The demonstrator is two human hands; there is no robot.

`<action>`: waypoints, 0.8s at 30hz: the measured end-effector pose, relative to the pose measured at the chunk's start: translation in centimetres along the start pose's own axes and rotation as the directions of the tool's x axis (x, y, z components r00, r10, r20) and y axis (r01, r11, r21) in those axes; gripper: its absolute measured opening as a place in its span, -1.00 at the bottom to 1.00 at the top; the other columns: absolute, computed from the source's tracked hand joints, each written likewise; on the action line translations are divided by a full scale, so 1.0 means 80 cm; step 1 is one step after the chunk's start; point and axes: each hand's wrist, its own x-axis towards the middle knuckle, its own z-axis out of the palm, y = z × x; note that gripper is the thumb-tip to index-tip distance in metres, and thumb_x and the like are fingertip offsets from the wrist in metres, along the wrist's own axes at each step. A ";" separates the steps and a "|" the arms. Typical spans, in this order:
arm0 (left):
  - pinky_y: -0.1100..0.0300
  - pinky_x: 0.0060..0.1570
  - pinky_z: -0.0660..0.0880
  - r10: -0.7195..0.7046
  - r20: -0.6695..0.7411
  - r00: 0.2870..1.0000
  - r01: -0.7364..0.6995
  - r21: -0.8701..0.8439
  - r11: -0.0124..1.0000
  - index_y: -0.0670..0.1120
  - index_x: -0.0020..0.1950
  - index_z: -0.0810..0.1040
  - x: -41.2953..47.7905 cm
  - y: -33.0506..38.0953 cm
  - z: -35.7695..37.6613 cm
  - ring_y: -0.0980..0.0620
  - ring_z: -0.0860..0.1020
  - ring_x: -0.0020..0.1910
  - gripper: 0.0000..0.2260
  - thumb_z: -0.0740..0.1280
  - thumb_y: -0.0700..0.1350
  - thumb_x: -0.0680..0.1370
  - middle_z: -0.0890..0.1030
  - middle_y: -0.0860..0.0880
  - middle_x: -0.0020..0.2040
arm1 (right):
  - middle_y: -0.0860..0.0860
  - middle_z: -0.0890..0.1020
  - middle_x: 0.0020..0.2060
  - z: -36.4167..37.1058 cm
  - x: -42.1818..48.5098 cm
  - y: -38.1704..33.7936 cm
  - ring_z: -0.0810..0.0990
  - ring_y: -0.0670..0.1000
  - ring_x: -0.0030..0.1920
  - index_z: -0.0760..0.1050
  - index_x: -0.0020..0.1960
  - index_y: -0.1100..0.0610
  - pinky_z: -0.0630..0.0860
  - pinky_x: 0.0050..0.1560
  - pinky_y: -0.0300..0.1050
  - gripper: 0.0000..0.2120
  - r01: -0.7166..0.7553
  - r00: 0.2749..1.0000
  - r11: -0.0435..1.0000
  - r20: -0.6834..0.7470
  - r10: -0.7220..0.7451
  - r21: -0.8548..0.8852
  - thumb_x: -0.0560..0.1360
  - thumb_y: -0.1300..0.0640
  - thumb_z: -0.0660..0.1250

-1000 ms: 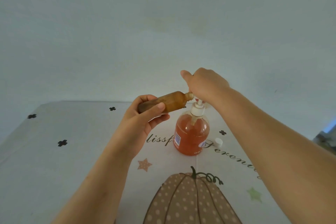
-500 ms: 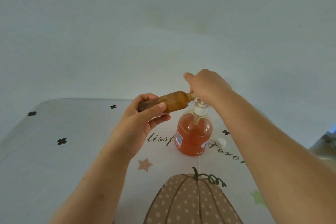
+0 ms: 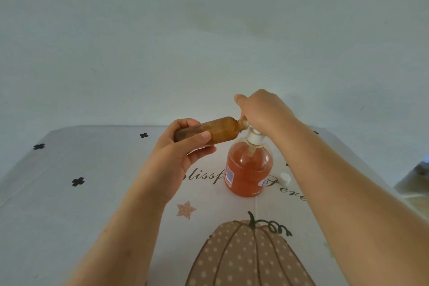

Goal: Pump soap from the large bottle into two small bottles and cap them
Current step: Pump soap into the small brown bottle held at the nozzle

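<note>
Reading "lissf", tablecloth [image 3: 92, 204] under large bottle [image 3: 248, 169]

Large bottle [image 3: 249, 169] mid-table [image 3: 92, 204], both hands meeting at its top.
Bottle upright on table; right hand [image 3: 262, 109] on top of its pump [image 3: 255, 136]. Small bottle [image 3: 222, 129] lies sideways in left hand [image 3: 181, 153], left of pump, mouth against it. Cap [image 3: 285, 179] on table, just right of large bottle.
</note>
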 end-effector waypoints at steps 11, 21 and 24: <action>0.10 0.03 0.62 0.070 0.003 0.998 -0.070 -0.024 0.997 -0.17 0.05 0.49 -0.005 0.004 0.008 -0.14 0.68 0.00 -0.70 0.46 -0.24 0.37 0.61 -0.18 0.03 | 0.01 0.57 -0.41 -0.023 -0.010 -0.015 0.52 0.04 -0.41 0.50 -0.23 0.14 0.42 -0.23 -0.13 -0.56 0.033 0.999 0.990 0.039 -0.028 -0.137 0.59 -0.13 0.06; 0.08 0.02 0.63 0.042 0.004 0.999 -0.042 -0.004 0.999 -0.18 0.06 0.50 -0.003 0.004 0.006 -0.10 0.68 -0.05 -0.69 0.46 -0.24 0.36 0.65 -0.12 -0.04 | 0.02 0.57 -0.40 -0.017 -0.007 -0.016 0.52 0.05 -0.36 0.49 -0.23 0.15 0.50 -0.15 -0.06 -0.61 0.001 0.997 0.998 0.075 0.004 -0.060 0.57 -0.08 0.10; 0.08 0.01 0.62 0.021 0.009 1.000 -0.021 0.002 1.000 -0.16 0.05 0.51 -0.002 0.002 0.005 -0.12 0.68 -0.05 -0.71 0.46 -0.23 0.36 0.64 -0.15 -0.01 | 0.04 0.60 -0.38 -0.013 -0.002 -0.013 0.52 0.06 -0.34 0.54 -0.20 0.18 0.54 -0.04 -0.02 -0.62 -0.032 0.993 0.999 0.110 0.033 -0.011 0.55 -0.06 0.12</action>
